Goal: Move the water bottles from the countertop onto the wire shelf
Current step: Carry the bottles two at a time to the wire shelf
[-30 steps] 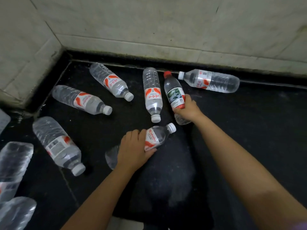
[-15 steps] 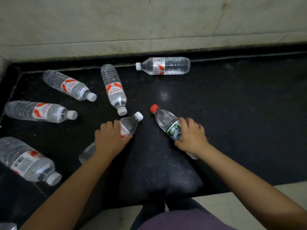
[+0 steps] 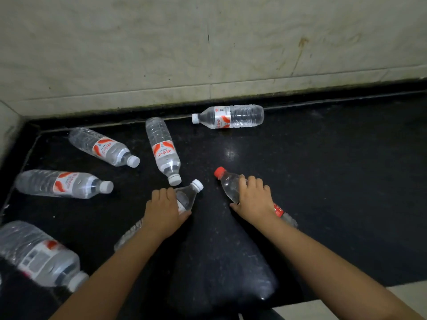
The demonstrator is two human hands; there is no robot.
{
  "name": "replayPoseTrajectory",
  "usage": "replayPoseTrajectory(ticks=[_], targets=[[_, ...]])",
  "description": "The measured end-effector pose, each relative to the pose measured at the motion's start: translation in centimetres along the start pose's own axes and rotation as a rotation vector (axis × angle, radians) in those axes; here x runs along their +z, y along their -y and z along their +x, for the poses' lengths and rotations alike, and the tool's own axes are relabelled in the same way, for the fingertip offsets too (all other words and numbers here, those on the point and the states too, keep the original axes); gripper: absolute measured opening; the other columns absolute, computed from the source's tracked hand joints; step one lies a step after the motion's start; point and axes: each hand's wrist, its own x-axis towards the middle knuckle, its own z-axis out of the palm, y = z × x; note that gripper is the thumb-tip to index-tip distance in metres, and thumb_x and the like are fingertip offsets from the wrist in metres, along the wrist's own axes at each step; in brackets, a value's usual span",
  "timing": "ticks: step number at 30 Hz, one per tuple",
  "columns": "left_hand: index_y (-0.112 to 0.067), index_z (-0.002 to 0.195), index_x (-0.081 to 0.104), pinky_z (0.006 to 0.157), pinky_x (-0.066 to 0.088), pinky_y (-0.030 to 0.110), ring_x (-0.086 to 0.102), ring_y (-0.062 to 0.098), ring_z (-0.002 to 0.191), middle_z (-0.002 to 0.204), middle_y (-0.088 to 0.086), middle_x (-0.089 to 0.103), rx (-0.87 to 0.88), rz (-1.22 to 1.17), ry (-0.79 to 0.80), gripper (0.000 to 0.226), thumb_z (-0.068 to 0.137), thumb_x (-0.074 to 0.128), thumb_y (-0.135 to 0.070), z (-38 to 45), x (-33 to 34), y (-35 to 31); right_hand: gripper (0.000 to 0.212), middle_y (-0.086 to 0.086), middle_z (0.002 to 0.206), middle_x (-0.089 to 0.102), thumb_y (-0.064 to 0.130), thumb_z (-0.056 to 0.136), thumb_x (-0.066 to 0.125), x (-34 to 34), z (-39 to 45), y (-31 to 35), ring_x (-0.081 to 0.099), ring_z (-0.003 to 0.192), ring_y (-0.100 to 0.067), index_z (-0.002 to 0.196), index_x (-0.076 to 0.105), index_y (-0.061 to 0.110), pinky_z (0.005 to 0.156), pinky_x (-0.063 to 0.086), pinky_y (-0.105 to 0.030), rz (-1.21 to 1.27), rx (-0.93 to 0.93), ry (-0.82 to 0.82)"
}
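Several clear plastic water bottles lie on their sides on the black countertop (image 3: 335, 181). My left hand (image 3: 164, 209) grips a white-capped bottle (image 3: 188, 195) round its middle. My right hand (image 3: 253, 199) grips a red-capped bottle (image 3: 227, 183), whose base shows behind my wrist. Other white-capped bottles with red labels lie to the left (image 3: 104, 147) (image 3: 62, 183) (image 3: 38, 256), one in the middle (image 3: 163, 148) and one by the back wall (image 3: 228, 116). No wire shelf is in view.
A tiled wall (image 3: 208, 47) runs along the back and turns the corner at the left. The counter's front edge shows at the lower right, with pale floor (image 3: 406, 299) below it.
The red-capped bottle has been drawn back from the middle of the counter towards me in my right hand. My view has swung to the right. My left hand stays on its bottle.
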Motion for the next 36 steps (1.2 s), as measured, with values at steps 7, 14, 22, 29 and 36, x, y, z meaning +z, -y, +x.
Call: replayPoseTrajectory(ticks=[7, 14, 22, 29, 36], targets=[[-0.014, 0.141, 0.026, 0.090, 0.039, 0.033, 0.041, 0.024, 0.113, 0.126, 0.011, 0.043, 0.013, 0.105, 0.035, 0.068, 0.087, 0.049, -0.049, -0.5, -0.5, -1.3, 0.077, -0.018, 0.131, 0.039, 0.040, 0.086, 0.055, 0.4, -0.6, -0.5, 0.040, 0.119, -0.031, 0.142, 0.012, 0.009, 0.098, 0.037, -0.038, 0.039, -0.018, -0.030], [0.006, 0.103, 0.047, 0.044, 0.050, 0.037, 0.057, 0.036, 0.054, 0.071, 0.024, 0.059, 0.223, 0.033, -0.279, 0.086, 0.039, 0.092, -0.030, -2.2, -1.4, -7.6, 0.079, -0.016, 0.126, 0.040, 0.041, 0.085, 0.057, -2.1, -5.9, -6.0, 0.041, 0.115, -0.029, 0.143, 0.012, 0.012, 0.095, 0.039, -0.035, 0.284, 0.110, -0.173], [0.007, 0.109, 0.040, 0.056, 0.052, 0.041, 0.057, 0.040, 0.064, 0.076, 0.028, 0.058, 0.515, -0.118, -0.544, 0.075, 0.060, 0.080, -0.032, -5.6, -5.0, -27.5, 0.082, -0.022, 0.115, 0.047, 0.035, 0.078, 0.067, -7.4, -15.2, -20.0, 0.048, 0.106, -0.037, 0.140, 0.023, 0.004, 0.088, 0.044, -0.042, 0.448, 0.178, -0.548], [0.006, 0.111, 0.036, 0.061, 0.053, 0.047, 0.040, 0.031, 0.079, 0.078, 0.032, 0.058, 0.544, -0.312, -0.757, 0.061, 0.075, 0.043, -0.043, -10.2, -7.6, -46.5, 0.071, -0.024, 0.092, 0.058, 0.049, 0.068, 0.045, -10.7, -25.7, -36.9, 0.053, 0.085, -0.031, 0.123, 0.029, 0.007, 0.067, 0.054, -0.040, 0.321, 0.198, -0.912], [0.003, 0.112, 0.034, 0.069, 0.049, 0.057, 0.033, 0.028, 0.083, 0.083, 0.035, 0.057, 0.653, -0.492, -0.826, 0.059, 0.076, 0.043, -0.043, -12.9, -9.8, -61.8, 0.070, -0.030, 0.100, 0.056, 0.049, 0.070, 0.046, -14.4, -34.2, -51.3, 0.050, 0.095, -0.031, 0.123, 0.027, 0.007, 0.077, 0.052, -0.045, 0.271, 0.361, -1.100]])
